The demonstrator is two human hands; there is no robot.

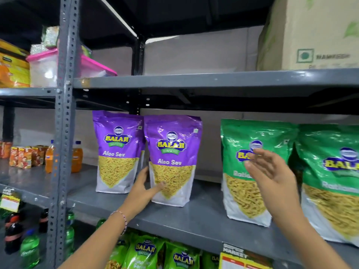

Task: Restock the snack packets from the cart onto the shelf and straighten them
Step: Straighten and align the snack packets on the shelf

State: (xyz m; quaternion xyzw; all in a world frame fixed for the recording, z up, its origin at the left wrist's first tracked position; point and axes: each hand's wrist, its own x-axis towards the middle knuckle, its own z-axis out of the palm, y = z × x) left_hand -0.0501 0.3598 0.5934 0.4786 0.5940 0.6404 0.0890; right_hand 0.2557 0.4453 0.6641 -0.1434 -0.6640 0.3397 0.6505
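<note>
Head view
Left hand (144, 186): grasping the lower left edge of the nearer purple Aloo Sev packet (172, 160); thumb across the packet's front, the other fingers slipped behind its left side.
Held packet: upright on the grey metal shelf (194, 222), its base just right of the left hand, close to the shelf's front edge.
Second purple Aloo Sev packet (116, 150): upright just left of and above the left hand, set further back; its right edge is overlapped by the held packet.
Right hand (272, 171): released, palm turned left, fingers spread and slightly blurred, lifted in front of a green packet; whether the fingertips touch it cannot be told.
Green Balaji packet (250, 167): upright directly behind the right hand, well apart from the held purple packet.
Second green packet (330, 179): just right of the right hand, upright, cut by the frame edge.
Bracelet (121, 218): on the left wrist.
Below the forearms: light green Balaji packets (143, 253) on the lower shelf, with a yellow price tag (242, 261) beneath the right forearm.
Far left of the left hand: orange drink bottles (76, 156) and small juice cartons (25, 157).
Above the right hand: cardboard box (310, 33) on the upper shelf.
</note>
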